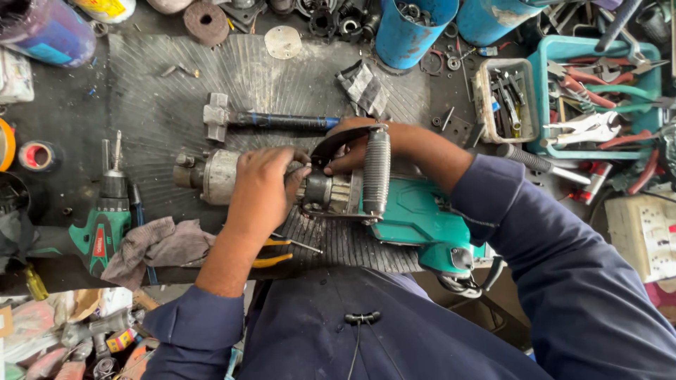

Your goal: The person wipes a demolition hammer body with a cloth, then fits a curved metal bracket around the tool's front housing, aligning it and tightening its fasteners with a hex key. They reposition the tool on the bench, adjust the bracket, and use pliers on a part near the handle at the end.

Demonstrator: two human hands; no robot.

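Note:
A teal power tool [415,214] with a grey metal front end [218,176] lies on its side across the dark workbench [162,112]. My left hand [264,186] is closed over the tool's metal neck, between the front housing and the body. My right hand [352,151] grips the upper side of the neck beside the ribbed black side handle [376,172] and its black bracket. What sits between my fingers is hidden.
A hammer [267,121] lies just beyond the tool. A green cordless drill [105,218], a grey rag [158,246] and yellow-handled pliers [278,252] lie at the near left. Blue cans [412,28] stand at the back; tool trays [591,91] fill the right.

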